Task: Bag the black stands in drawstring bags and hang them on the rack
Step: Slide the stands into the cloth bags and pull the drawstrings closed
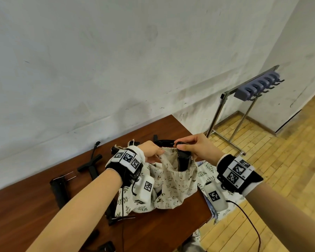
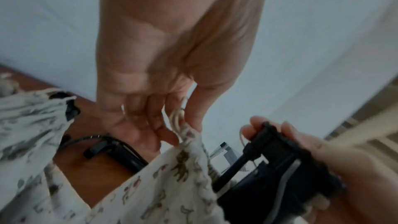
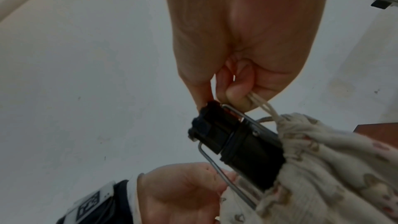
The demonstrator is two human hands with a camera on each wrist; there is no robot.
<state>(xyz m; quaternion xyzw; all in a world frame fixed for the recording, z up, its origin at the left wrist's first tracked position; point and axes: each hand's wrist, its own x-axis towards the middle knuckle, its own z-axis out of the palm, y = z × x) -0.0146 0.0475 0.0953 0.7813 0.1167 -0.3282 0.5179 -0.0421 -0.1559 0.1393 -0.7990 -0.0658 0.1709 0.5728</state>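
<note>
Hidden and blurred parts

The black stand's [image 1: 183, 160] lower half is hidden inside the drawstring bag [image 1: 176, 180]; left wrist view's lower-left cloth is blurred.

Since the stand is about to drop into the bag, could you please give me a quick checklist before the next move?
1. Left hand pinches the drawstring bag rim: ok.
2. Right hand grips the black stand: ok.
3. Bag mouth held open: ok.
4. Stand fully inside: not ok, its top sticks out.
5. Cord free to cinch: cannot tell.
6. Rack hooks free: ok.
</note>
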